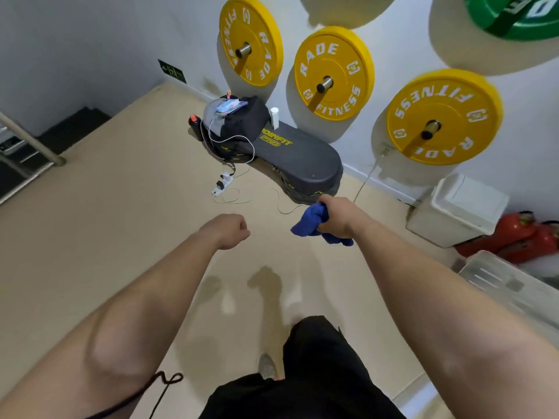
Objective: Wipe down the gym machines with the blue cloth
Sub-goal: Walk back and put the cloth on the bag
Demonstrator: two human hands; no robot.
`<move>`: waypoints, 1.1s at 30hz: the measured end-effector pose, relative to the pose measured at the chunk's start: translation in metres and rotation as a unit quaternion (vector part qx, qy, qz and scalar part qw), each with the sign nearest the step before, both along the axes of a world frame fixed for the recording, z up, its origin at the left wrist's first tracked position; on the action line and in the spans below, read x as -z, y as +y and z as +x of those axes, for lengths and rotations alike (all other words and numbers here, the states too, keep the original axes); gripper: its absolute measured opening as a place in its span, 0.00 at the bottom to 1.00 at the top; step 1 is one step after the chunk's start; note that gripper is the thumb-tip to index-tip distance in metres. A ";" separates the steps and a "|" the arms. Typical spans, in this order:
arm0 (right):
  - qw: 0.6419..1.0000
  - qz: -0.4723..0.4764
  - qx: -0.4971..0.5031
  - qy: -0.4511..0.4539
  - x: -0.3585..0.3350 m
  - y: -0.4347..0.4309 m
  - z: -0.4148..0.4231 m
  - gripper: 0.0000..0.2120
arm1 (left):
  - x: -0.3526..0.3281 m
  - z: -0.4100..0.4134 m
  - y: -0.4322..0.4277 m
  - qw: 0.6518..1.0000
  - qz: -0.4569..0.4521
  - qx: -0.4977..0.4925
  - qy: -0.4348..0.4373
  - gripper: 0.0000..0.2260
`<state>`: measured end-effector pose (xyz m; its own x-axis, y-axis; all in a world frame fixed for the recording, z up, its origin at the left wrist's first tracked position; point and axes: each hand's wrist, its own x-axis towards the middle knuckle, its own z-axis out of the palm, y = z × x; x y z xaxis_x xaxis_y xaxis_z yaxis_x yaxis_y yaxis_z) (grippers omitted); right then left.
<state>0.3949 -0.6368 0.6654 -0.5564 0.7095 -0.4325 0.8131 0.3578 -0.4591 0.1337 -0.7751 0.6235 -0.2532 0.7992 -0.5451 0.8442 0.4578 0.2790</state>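
Beige smooth floor (121, 207) fills the room, and on the white wall (393, 40) three round yellow weight plates (341, 55) hang on metal pegs (325, 83). A dark grey padded cushion with yellow lettering (296, 155) lies at the floor's far edge, against the wall, with a white power strip (222, 184) just beside it. The person's right hand (337, 217) grips the crumpled blue cloth (310, 223), held in the air above the floor, near the cushion's closer end. The left hand (230, 229) is closed into a fist and holds nothing, apart from the cloth.
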 end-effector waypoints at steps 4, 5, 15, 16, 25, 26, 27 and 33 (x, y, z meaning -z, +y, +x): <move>1.000 0.009 0.002 -0.017 0.018 0.091 -0.040 0.16 | 0.016 -0.037 0.097 0.999 -0.018 0.031 -0.004 0.05; 1.000 0.009 0.004 -0.021 0.025 0.115 -0.048 0.16 | 0.018 -0.045 0.121 0.999 -0.022 0.036 -0.001 0.05; 0.998 0.017 0.019 -0.054 0.042 0.341 -0.124 0.17 | 0.025 -0.106 0.344 0.999 -0.021 0.011 -0.045 0.05; 0.998 0.015 0.016 -0.058 0.043 0.360 -0.132 0.17 | 0.025 -0.110 0.363 0.998 -0.023 0.017 -0.049 0.06; 0.995 -0.015 0.072 -0.065 0.077 0.484 -0.197 0.19 | 0.064 -0.162 0.524 0.992 -0.020 0.092 -0.086 0.07; 0.994 -0.014 0.086 -0.064 0.082 0.495 -0.203 0.18 | 0.069 -0.165 0.541 0.992 -0.002 0.082 -0.096 0.07; 0.993 -0.017 0.097 -0.064 0.088 0.505 -0.209 0.18 | 0.073 -0.166 0.558 0.992 0.013 0.074 -0.105 0.08; 0.992 -0.041 0.107 -0.054 0.152 0.550 -0.243 0.19 | 0.135 -0.167 0.633 0.977 0.020 0.012 -0.213 0.13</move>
<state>0.1515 -0.0864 0.5137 -0.3447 0.7662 -0.5424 0.9124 0.1376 -0.3855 -0.0338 -0.1418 0.4885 0.0083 0.8245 -0.5657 0.6585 0.4212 0.6236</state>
